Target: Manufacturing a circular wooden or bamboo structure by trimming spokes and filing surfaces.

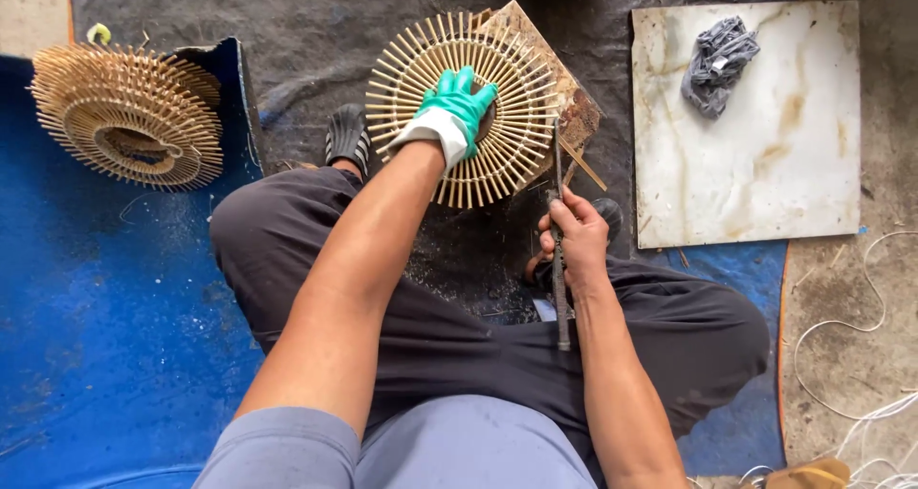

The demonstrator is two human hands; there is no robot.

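The round bamboo-slat frame [466, 107] lies on a wooden block [574, 107] at the far centre, on a dark ground sheet [316, 21]. The left hand [449, 116], in a green and white glove, presses flat on the frame's middle, fingers spread. The bare right hand [572, 236] is clenched round a long metal blade [558, 250] at the frame's near right edge. Slat ends on this frame look uneven on the near side, so trimming seems partly done. A similar finished-looking frame [129, 116] sits far left on a blue tarp [105, 336]. A grey rag [717, 64] lies on a white slab [765, 154] to the right.
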